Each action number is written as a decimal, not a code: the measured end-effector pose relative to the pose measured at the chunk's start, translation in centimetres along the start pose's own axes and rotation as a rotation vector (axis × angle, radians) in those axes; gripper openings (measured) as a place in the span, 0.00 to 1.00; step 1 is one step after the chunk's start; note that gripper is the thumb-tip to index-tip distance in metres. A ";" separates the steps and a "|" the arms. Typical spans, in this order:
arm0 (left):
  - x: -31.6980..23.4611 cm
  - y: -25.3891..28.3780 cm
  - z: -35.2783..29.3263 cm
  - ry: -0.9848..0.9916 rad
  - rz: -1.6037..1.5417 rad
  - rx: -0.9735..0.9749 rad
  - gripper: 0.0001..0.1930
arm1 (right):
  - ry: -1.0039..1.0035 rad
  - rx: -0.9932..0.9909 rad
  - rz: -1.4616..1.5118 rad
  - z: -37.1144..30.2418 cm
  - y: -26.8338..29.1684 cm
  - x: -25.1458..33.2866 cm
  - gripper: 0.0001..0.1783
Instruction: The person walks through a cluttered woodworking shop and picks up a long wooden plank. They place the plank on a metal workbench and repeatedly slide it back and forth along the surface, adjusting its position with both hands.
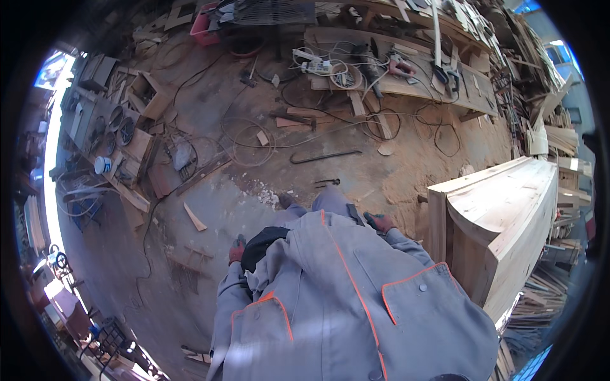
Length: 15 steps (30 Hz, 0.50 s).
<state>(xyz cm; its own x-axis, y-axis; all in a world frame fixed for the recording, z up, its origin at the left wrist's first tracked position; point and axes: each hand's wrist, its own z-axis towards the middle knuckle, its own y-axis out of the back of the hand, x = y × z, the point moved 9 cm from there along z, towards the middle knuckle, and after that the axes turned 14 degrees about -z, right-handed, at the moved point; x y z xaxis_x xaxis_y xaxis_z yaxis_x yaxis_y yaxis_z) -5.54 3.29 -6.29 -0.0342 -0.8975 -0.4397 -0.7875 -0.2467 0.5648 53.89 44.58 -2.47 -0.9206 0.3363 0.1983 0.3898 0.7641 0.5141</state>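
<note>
My left hand (237,249), in a red and dark glove, hangs beside my hip at the left edge of my grey jacket (318,279). A black, bag-like thing (264,246) lies against the jacket beside it. On the other side, my right hand (380,222) is in a similar glove, low by my right thigh. Both hands look small, and their dark fingers blend together, so their grip cannot be made out. Ahead of my feet, a pair of pliers or similar small dark tool (328,182) and a crowbar (325,156) lie on the floor.
A curved pale wooden piece (502,203) stands close on my right. Ahead, a low workbench (464,89) carries power tools, a power strip (314,65) and cables. Looped cables (251,143) and wood scraps (194,217) lie on the floor. Boards and containers (103,165) crowd the left.
</note>
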 end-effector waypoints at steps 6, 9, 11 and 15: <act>-2.7 0.0 0.5 0.070 -0.327 -0.123 0.22 | 0.153 -0.016 -0.365 3.4 1.5 6.5 0.42; -2.1 -0.3 -2.8 0.205 -0.648 -0.179 0.19 | 0.152 0.050 -0.500 7.3 1.4 8.7 0.46; -2.0 -1.1 -4.4 0.241 -0.579 -0.203 0.24 | 0.176 0.102 -0.492 8.6 2.7 10.0 0.46; -1.0 -4.4 -6.3 0.333 -0.293 -0.257 0.29 | 0.308 0.107 -0.409 11.0 5.3 18.1 0.41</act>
<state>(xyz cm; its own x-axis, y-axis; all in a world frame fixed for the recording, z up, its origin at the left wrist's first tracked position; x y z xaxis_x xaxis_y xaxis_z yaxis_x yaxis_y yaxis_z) 1.80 2.95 -3.97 0.3959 -0.8349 -0.3823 -0.5569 -0.5494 0.6230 39.56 60.80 -5.32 -0.9553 -0.1666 0.2441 -0.0175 0.8563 0.5162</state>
